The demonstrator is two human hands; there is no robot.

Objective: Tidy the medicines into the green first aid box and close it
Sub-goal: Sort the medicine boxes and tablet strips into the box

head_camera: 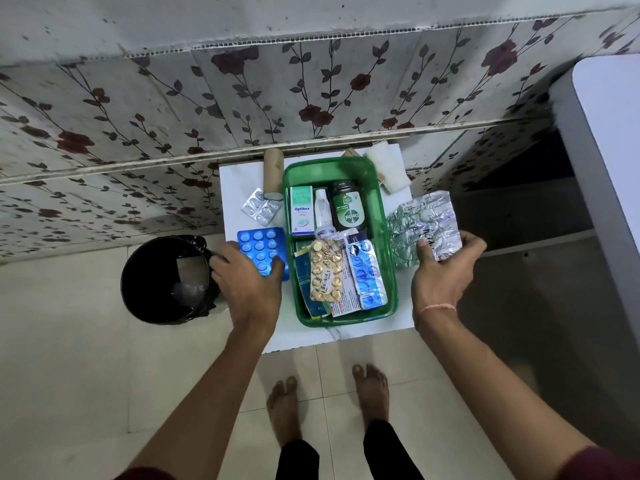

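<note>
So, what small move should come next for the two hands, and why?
Probably lift the blue blister pack under the left hand into the green box, since it lies on the white table just outside the box's left wall. The right hand already holds a crumpled silver strip, which could follow.

Green box [381, 216] open from above — crowded inside; cardboard roll [272, 171] and gauze [388, 168] flank its far end.

Dim, even indoor light; soft shadows; wide-angle bending at edges; slight blur.
</note>
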